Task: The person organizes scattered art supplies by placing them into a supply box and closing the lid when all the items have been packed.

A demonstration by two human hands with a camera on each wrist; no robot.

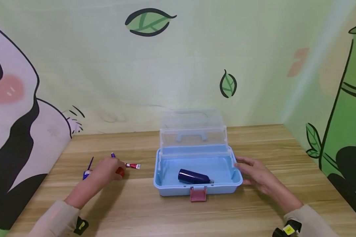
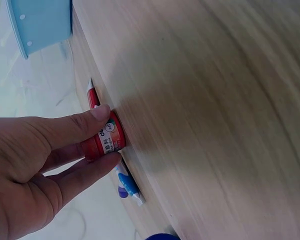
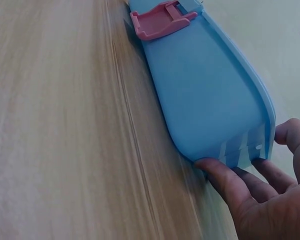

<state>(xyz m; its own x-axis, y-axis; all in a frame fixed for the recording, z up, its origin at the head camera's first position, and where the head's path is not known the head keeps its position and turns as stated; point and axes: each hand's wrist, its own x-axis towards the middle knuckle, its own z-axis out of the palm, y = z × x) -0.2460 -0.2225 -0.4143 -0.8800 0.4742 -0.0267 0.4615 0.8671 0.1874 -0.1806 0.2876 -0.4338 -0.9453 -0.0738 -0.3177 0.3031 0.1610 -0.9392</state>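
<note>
Between the thumb and fingers of my left hand (image 1: 106, 169) is a small red paint jar (image 2: 106, 137) with a printed label, pinched low over the tabletop. Just behind it lie a red paint tube (image 1: 133, 166) and a blue-and-white tube (image 2: 126, 181), the latter partly hidden by the fingers. My right hand (image 1: 256, 172) rests its fingertips on the right side wall of a light blue plastic box (image 1: 163, 191). The box's clear lid (image 1: 192, 120) is raised. Inside it a dark blue bottle (image 1: 193, 176) lies on its side.
A blue jar (image 1: 85, 174) stands left of my left hand, with a thin dark stick (image 1: 90, 162) rising beside it. The box's pink latch (image 1: 198, 195) hangs down in front. Behind the wooden table (image 1: 142, 214) stands a printed wall (image 1: 181, 72).
</note>
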